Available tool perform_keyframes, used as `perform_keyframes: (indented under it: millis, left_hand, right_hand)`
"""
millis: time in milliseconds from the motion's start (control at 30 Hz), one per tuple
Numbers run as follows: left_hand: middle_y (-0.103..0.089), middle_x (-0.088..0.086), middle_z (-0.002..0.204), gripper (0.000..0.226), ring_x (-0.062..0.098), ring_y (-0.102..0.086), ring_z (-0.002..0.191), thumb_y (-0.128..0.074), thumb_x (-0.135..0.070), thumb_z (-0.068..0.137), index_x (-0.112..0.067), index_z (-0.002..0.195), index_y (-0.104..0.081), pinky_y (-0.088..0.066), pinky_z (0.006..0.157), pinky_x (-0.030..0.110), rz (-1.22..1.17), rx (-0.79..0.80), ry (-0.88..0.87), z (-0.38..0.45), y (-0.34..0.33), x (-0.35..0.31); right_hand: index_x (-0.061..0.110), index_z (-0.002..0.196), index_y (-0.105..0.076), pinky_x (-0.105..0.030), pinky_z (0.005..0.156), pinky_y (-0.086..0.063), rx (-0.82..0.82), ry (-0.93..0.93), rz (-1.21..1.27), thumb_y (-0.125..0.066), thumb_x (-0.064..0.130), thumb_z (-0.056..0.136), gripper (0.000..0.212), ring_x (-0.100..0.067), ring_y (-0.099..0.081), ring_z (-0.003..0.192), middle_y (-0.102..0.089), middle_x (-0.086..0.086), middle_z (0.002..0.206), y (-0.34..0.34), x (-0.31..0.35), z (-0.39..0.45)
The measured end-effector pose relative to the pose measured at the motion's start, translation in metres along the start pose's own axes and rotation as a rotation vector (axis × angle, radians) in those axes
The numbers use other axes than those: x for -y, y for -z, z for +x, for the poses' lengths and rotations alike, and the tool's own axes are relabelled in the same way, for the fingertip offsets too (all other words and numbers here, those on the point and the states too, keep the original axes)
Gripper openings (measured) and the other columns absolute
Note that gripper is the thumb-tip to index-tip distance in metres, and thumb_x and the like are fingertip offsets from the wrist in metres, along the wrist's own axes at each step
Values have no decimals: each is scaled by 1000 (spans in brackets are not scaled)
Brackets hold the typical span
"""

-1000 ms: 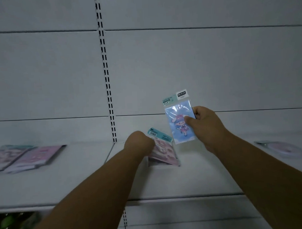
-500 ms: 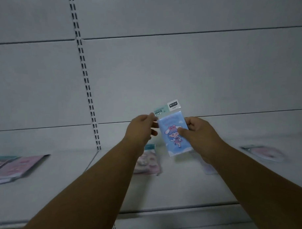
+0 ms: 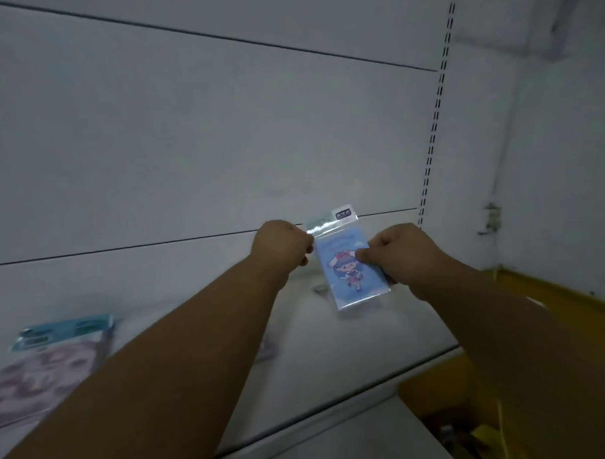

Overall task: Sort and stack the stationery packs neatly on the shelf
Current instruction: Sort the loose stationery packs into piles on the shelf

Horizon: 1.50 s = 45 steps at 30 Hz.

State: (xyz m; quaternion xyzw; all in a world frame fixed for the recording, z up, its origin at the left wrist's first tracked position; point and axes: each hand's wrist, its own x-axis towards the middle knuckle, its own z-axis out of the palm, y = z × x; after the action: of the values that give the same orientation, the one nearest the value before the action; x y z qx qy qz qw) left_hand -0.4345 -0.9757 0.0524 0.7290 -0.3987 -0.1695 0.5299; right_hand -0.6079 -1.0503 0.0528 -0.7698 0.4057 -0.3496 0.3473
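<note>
**You hold the blue pack over the shelf with both hands.**
Your left hand (image 3: 282, 243) pinches the top left corner of the blue pack (image 3: 347, 263) and your right hand (image 3: 403, 251) grips its right edge; it hangs above the far right part of the shelf (image 3: 350, 358). The glossy sleeve may slip or crease if you tug unevenly. A pink pack (image 3: 48, 368) lies near left. Header label print is too small to read.

A white panelled back wall (image 3: 188, 137) fills most of the frame, crossed by thin dark seams. A slotted upright strip (image 3: 436, 114) runs down the upper right. At the lower right sits a yellow box (image 3: 554, 309) (its contents too dark to tell).
</note>
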Motion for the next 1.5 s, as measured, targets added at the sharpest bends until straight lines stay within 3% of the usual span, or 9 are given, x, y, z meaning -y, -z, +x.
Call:
perform_keyframes:
  millis: [133,233,367,533,733,1067,1267,1367,1500]
  left_hand:
    - [-67,10,77,24,20,-60,59,-60,-6,88,-7,64,-59,-40,50,23,177,51,106,28,-41,5]
    - [-66,9,67,28,20,-62,55,-63,-4,86,-6,58,-58,-37,40,17,260,43,172,40,-49,11]
    - [-66,2,52,22,11,-53,31,-63,-8,82,-5,60,-64,-33,33,12,357,-5,244,40,-24,18]
    - [-58,-3,36,22,9,-43,23,-64,-9,80,-5,59,-62,-31,33,10,455,-17,304,24,24,28]
    - [-68,-2,54,18,11,-52,37,-68,-16,80,-7,64,-66,-38,42,19,536,-44,347,2,81,55]
    - [-67,7,65,24,16,-56,42,-60,-13,84,-7,61,-63,-43,37,16,826,73,378,-11,99,82]
    - [-58,4,74,15,22,-59,73,-64,-23,79,-11,74,-56,-47,65,28,910,-193,262,-24,105,86]
    - [-60,2,82,17,21,-58,79,-63,-32,81,-16,84,-55,-46,69,32,921,-319,225,-38,113,87]
    - [-63,0,84,18,19,-58,78,-59,-36,83,-19,91,-58,-52,74,34,945,-447,185,-80,151,93]
  right_hand:
    - [-6,76,-67,-48,62,-61,95,-59,-102,-78,23,75,31,-28,-72,65,-73,-20,78,10,-32,35]
    - [1,74,-65,-35,51,-60,165,-101,-74,-79,25,75,28,-23,-71,59,-71,-15,74,1,-46,54]
    - [1,79,-62,-27,41,-55,284,-134,26,-81,23,74,29,-19,-68,52,-70,-14,72,-25,-43,60]
    - [2,68,-57,-22,33,-44,388,-66,75,-81,16,75,28,-17,-55,30,-61,-12,51,-58,-19,46]
    - [1,70,-58,-29,36,-51,493,-32,81,-80,13,75,26,-24,-60,39,-65,-21,68,-102,16,17]
    - [7,62,-51,-23,34,-46,499,109,-334,-81,32,72,40,-21,-54,28,-55,-5,32,-147,27,-11]
    - [18,61,-46,-22,43,-27,297,411,-524,-73,47,72,42,-9,-46,50,-51,1,58,-143,36,-12]
    - [17,87,-58,-26,57,-41,221,576,-424,-66,45,77,31,-15,-54,66,-61,-2,85,-149,59,-16]
    - [21,116,-54,-36,76,-48,199,812,-279,-65,44,78,45,-26,-56,96,-52,-7,113,-171,114,-44]
